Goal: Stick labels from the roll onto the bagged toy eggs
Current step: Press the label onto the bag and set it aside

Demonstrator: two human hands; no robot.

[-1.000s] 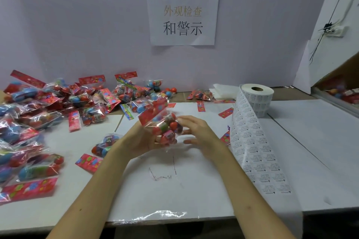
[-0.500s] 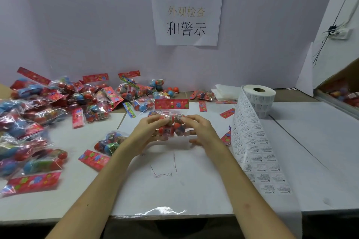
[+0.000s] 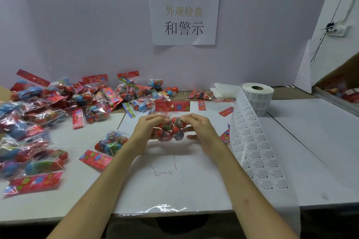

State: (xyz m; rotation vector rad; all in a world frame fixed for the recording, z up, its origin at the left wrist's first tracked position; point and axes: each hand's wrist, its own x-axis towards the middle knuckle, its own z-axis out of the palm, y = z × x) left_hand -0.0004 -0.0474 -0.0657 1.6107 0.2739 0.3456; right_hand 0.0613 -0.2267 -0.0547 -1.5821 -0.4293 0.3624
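A clear bag of toy eggs [image 3: 171, 130] with a red header card stands upright above the middle of the table. My left hand [image 3: 148, 129] grips its left side. My right hand [image 3: 200, 129] pinches its upper right part with thumb and fingers. The white label roll [image 3: 257, 99] stands at the back right, and its strip of labels [image 3: 252, 141] runs down toward the table's front edge, just right of my right forearm.
Several bagged eggs [image 3: 48, 106] are heaped at the left and back left. One bag [image 3: 111, 141] and a red card [image 3: 95, 160] lie left of my left arm. A cardboard box [image 3: 342, 87] stands at the far right. A paper sign [image 3: 183, 17] hangs on the wall.
The bag has turned from tilted to upright, its red header now level at the top. Both hands have shifted slightly away from me, and my right fingers have closed onto the bag.
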